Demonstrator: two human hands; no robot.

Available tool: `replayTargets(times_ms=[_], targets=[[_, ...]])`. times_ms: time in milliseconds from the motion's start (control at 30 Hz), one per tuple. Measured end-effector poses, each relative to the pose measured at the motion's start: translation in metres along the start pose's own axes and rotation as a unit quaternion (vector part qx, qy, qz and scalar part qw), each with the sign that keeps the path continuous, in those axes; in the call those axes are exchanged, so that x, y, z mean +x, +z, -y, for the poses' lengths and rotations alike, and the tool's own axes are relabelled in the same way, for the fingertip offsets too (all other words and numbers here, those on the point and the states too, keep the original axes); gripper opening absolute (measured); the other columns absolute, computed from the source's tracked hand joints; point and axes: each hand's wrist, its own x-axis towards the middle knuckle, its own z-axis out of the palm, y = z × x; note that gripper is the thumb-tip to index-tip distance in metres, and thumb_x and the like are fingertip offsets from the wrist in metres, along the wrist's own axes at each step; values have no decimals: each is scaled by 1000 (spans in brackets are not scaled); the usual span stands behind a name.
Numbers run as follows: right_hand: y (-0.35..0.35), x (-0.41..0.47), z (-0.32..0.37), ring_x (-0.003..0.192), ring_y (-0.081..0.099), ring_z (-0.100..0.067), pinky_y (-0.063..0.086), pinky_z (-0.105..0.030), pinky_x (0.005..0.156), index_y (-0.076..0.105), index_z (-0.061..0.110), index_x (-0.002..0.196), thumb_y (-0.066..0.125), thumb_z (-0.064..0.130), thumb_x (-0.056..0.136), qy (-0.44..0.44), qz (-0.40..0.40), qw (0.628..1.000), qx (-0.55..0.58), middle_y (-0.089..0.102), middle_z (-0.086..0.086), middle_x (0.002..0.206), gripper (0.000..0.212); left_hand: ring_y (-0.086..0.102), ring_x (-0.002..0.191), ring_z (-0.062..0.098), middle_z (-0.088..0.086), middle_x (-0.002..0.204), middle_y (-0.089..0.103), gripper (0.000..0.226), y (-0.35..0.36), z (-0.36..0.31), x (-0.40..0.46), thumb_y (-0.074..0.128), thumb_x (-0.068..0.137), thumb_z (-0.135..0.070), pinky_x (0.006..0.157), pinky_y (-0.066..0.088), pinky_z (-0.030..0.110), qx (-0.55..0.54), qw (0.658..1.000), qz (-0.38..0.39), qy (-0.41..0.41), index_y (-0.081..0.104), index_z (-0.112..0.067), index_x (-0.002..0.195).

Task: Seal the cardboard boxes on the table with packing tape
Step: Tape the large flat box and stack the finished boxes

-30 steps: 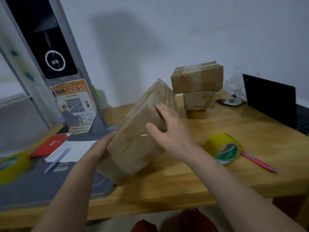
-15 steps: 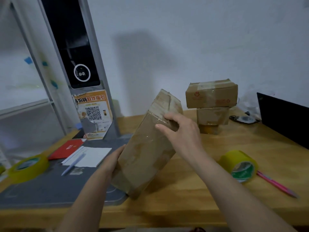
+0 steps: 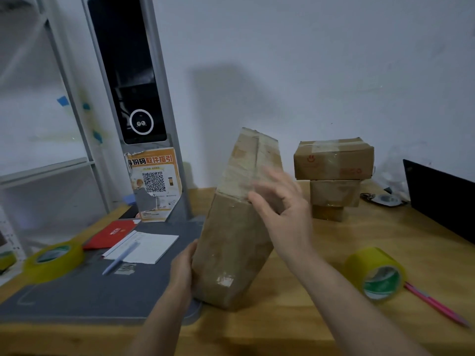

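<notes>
Wooden table (image 3: 321, 325) under a pale wall, a grey mat (image 3: 77, 294) over its left part. Nearest, left hand (image 3: 183, 268) flat against the lower left side of the tall cardboard box (image 3: 231, 247), fingers mostly hidden behind it. Box tipped on its bottom edge, leaning left, top taped over. Right hand (image 3: 280, 209) by the box's upper right face, fingers spread and motion-blurred, thumb at the edge; contact unclear. Right of that hand, a yellow tape roll (image 3: 377, 273) on its side, a pink pen (image 3: 437, 307) touching it. Left of the left hand, notepad (image 3: 146, 246) with a pen, red booklet (image 3: 113, 232), second tape roll (image 3: 54, 260). Beyond the right hand, stacked sealed boxes (image 3: 334, 173).
</notes>
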Motion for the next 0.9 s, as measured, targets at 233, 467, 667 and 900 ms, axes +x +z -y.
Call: replayTargets(times_ms=[233,467,667,900], targets=[[-20,5,1,104,66,-8,53,-32,95,50,21,137,79,35,73,244,124,950,154,69,9,116,72,62,113,27,6,124,67,78,5,27,10,71,70,-70,101,49,51,-46,997,-41,43,61,-26,133],[-53,-2,-36,122,59,-14,43,-35,105,45,27,142,78,8,71,251,228,913,226,63,7,130,80,53,126,37,4,147,48,134,5,5,14,62,37,-99,95,49,62,-36,999,4,18,30,-38,152],[-66,-2,-36,123,43,2,38,-25,98,36,42,145,60,18,94,260,173,947,73,40,20,146,61,44,135,36,1,151,43,129,6,-25,18,52,41,-103,108,36,63,-78,996,-15,45,28,-41,152],[-49,-10,-39,148,5,-6,7,-53,120,10,72,126,35,93,59,116,174,964,-163,4,26,158,75,46,133,34,4,144,52,117,19,-34,14,42,53,-100,113,33,57,-100,989,-47,99,44,-29,147]])
